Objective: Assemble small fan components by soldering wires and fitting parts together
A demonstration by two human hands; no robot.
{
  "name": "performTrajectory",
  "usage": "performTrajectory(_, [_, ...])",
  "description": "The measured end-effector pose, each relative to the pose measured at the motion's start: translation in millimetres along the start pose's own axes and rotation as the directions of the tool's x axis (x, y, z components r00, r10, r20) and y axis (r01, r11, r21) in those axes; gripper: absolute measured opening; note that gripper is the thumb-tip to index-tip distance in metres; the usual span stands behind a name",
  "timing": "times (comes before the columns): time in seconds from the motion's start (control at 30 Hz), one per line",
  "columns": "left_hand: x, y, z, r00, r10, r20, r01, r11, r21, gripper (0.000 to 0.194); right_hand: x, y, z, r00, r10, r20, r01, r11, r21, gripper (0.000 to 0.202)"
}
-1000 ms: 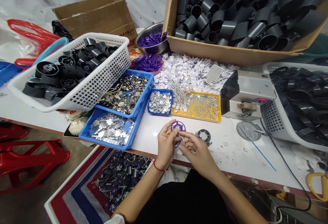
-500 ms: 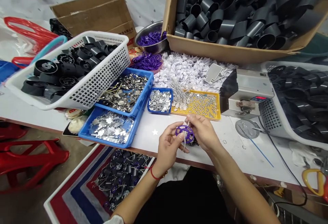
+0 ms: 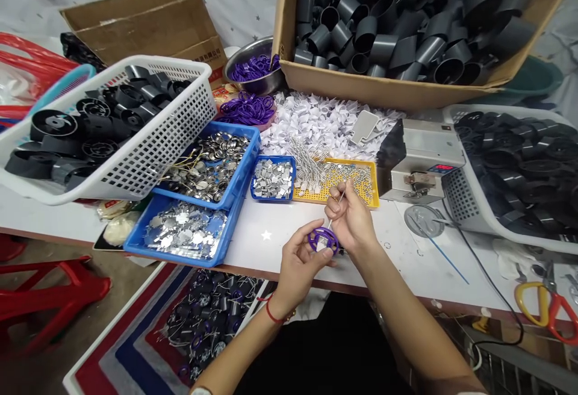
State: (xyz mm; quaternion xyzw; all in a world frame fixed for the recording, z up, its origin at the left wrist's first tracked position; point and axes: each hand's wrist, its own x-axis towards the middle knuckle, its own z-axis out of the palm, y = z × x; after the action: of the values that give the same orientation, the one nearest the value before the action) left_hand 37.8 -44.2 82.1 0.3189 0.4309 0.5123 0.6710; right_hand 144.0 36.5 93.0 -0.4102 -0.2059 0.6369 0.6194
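My left hand (image 3: 301, 262) grips a round purple spoked ring (image 3: 323, 241) by its lower edge, with a small white piece at its middle. A white cord (image 3: 333, 217) runs up from the ring into my right hand (image 3: 352, 220), whose fingers are pinched on it above and to the right of the ring. Behind my hands, a yellow tray (image 3: 372, 185) holds white cords and small metal parts. Beside it on the left, a small blue tray (image 3: 273, 199) holds flat silvery pieces.
Stacked blue trays (image 3: 220, 256) of metal parts and a white basket (image 3: 149, 154) of black cups stand left. A large carton (image 3: 383, 85) is at the back. Right are a metal machine (image 3: 428, 151), another basket (image 3: 478, 208) and scissors (image 3: 548, 298).
My right hand has risen from the ring, drawing the cord upward. The ring is tilted differently in my left hand. The whole view has shifted slightly, with the surroundings moving left.
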Motion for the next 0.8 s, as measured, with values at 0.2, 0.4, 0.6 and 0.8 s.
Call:
performTrajectory(0.2, [6.8,21.7,-15.3,1.0,-0.002,0.021,-0.001,0.99,0.144,0.052,-7.0,-18.9,-33.6,0.986,-0.055,0.155,0.089,0.971,-0.221,0.038])
performTrajectory(0.4, [30.9,72.2,-21.2,0.956,0.025,0.292,-0.181,0.834,0.521,0.038,-27.6,-63.1,-68.2,0.816,-0.204,0.54,0.577,0.26,-0.774,0.051])
performTrajectory(0.6, [48.9,85.0,7.7,0.929,-0.06,0.365,-0.111,0.896,0.43,0.039,-25.0,-49.0,-66.1,0.838,-0.049,0.543,0.522,0.36,-0.773,0.018])
performTrajectory(0.8, [45.7,76.7,1.9,0.897,-0.153,0.414,-0.004,0.935,0.355,0.037,-21.1,-44.6,-71.3,0.844,0.086,0.529,0.437,0.459,-0.773,0.027])
